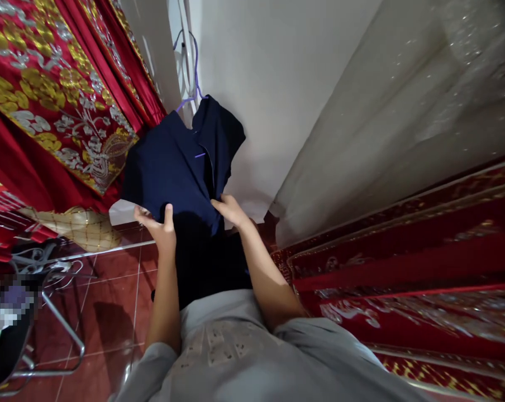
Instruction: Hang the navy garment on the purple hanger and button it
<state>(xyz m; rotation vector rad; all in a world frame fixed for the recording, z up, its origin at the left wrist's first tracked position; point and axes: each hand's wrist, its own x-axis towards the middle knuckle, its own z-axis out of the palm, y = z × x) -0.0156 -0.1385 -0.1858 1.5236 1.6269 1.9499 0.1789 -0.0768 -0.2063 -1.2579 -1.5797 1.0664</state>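
A dark navy short-sleeved garment (164,162) with a collar and an open front hangs on a purple hanger (196,67). A short purple strip (199,155) shows on its chest. My right hand (230,211) pinches the front edge of the garment low on its right side, thumb on top. At the lower left hem, my left hand (159,224) has its thumb raised and apart from its bent fingers. It is against or just in front of the cloth, and no fold shows gripped in it.
Red cloths with gold and silver embroidery (60,89) hang at left. A pale sheer cloth (361,123) and red embroidered fabric (403,268) stand at right. A metal-framed chair (63,324) is on the red tiled floor (110,312). Behind the garment rises a white wall (273,72).
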